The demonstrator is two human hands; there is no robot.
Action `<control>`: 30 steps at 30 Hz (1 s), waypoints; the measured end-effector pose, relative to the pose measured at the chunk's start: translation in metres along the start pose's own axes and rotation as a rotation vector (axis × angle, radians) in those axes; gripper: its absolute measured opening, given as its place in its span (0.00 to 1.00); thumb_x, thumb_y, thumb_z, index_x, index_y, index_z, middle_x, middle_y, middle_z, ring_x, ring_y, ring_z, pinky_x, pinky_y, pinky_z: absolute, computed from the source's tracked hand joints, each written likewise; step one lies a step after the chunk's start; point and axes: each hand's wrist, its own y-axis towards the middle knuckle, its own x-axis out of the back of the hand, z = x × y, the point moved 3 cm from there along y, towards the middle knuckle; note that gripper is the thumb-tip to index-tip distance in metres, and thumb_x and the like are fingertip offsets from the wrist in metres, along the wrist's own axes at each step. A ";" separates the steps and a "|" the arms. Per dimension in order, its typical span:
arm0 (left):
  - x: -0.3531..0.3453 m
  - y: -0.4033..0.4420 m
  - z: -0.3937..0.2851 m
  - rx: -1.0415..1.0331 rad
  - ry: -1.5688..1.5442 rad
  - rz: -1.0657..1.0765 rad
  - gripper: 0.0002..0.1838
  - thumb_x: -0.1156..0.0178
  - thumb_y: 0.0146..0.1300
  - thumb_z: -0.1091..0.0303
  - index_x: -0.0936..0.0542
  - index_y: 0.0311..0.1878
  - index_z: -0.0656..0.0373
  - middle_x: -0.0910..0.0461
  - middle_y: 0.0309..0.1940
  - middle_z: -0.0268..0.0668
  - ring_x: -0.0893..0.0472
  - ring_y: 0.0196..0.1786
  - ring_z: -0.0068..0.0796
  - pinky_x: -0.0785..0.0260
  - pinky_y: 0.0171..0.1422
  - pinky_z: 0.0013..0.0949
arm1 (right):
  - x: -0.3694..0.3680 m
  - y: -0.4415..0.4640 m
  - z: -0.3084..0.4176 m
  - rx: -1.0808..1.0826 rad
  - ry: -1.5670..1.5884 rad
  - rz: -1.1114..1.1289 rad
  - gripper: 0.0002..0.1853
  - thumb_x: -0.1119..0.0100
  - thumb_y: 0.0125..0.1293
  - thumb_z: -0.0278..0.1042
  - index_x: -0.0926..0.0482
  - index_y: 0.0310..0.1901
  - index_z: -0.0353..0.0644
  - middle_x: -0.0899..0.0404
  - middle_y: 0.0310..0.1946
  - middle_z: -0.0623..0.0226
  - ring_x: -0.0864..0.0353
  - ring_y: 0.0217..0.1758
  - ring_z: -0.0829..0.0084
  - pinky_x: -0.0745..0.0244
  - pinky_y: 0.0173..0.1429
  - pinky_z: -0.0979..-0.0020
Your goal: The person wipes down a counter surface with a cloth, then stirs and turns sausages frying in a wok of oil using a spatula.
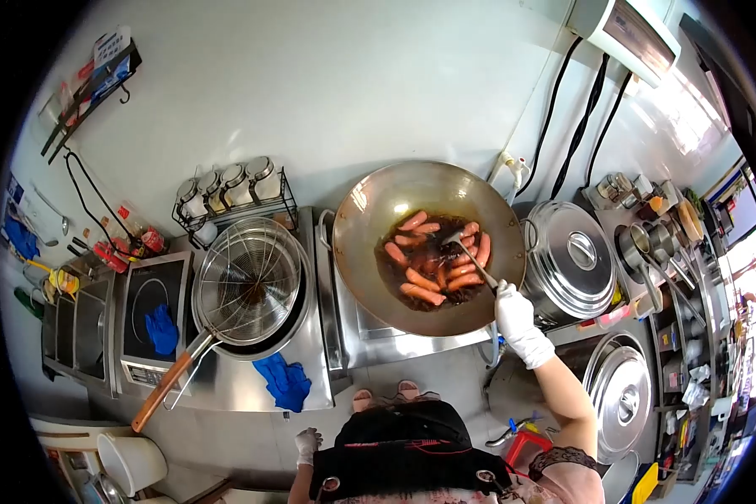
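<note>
My right hand, in a white glove, is wrapped round the handle of a metal utensil at the right rim of a large wok. The utensil's head rests among several reddish sausages lying in dark liquid at the bottom of the wok. My left hand, gloved too, hangs low beside my dark apron, away from the counter. Its fingers look curled, but they are too small to make out clearly.
Left of the wok, a wire strainer with a wooden handle lies over a pot. A blue cloth or glove lies on the counter edge. A lidded steel pot stands close on the right; a jar rack is behind.
</note>
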 end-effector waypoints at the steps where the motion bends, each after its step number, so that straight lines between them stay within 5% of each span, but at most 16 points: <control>1: -0.002 0.002 0.000 0.004 -0.004 0.000 0.10 0.48 0.62 0.67 0.24 0.38 0.65 0.25 0.19 0.40 0.26 0.16 0.30 0.39 0.17 0.30 | 0.001 -0.008 -0.004 0.026 -0.010 0.032 0.10 0.51 0.62 0.27 0.25 0.44 0.39 0.25 0.27 0.63 0.20 0.21 0.68 0.26 0.22 0.70; 4: -0.003 0.004 0.001 0.014 0.041 -0.010 0.11 0.48 0.62 0.67 0.24 0.38 0.66 0.24 0.19 0.41 0.26 0.16 0.30 0.39 0.17 0.30 | 0.019 -0.022 -0.016 0.052 0.107 0.085 0.10 0.47 0.62 0.29 0.24 0.44 0.35 0.25 0.25 0.61 0.20 0.23 0.65 0.26 0.23 0.67; 6: -0.007 0.004 -0.004 -0.005 0.087 -0.037 0.11 0.48 0.62 0.66 0.24 0.38 0.66 0.23 0.20 0.41 0.25 0.17 0.30 0.38 0.17 0.30 | 0.026 -0.031 -0.029 0.006 0.293 0.136 0.20 0.40 0.55 0.34 0.25 0.49 0.34 0.24 0.29 0.55 0.20 0.25 0.59 0.24 0.29 0.62; 15: -0.023 0.003 -0.022 -0.041 0.048 0.018 0.13 0.49 0.62 0.66 0.22 0.39 0.67 0.21 0.23 0.42 0.25 0.18 0.29 0.36 0.20 0.29 | 0.103 -0.066 -0.063 -0.114 0.432 0.239 0.23 0.37 0.54 0.32 0.25 0.52 0.35 0.22 0.36 0.51 0.20 0.38 0.51 0.25 0.41 0.59; 21: -0.028 0.003 -0.024 -0.037 0.122 -0.018 0.12 0.48 0.61 0.67 0.22 0.39 0.67 0.21 0.22 0.43 0.25 0.18 0.29 0.36 0.20 0.29 | 0.110 -0.084 -0.059 -0.041 0.394 0.247 0.22 0.37 0.53 0.32 0.24 0.50 0.34 0.22 0.36 0.53 0.19 0.35 0.55 0.23 0.37 0.60; 27: -0.016 0.025 -0.008 0.076 -0.178 0.207 0.11 0.48 0.61 0.68 0.22 0.36 0.67 0.23 0.19 0.42 0.26 0.16 0.29 0.37 0.18 0.29 | 0.078 -0.075 -0.024 0.009 0.395 0.250 0.24 0.37 0.53 0.34 0.25 0.52 0.33 0.21 0.33 0.50 0.19 0.28 0.56 0.23 0.32 0.61; 30: -0.020 0.001 -0.020 -0.021 0.064 -0.036 0.11 0.48 0.61 0.67 0.22 0.36 0.67 0.23 0.19 0.41 0.26 0.16 0.29 0.37 0.18 0.29 | 0.064 -0.061 -0.004 0.035 0.425 0.214 0.23 0.38 0.53 0.33 0.25 0.50 0.32 0.20 0.30 0.52 0.19 0.28 0.58 0.23 0.31 0.63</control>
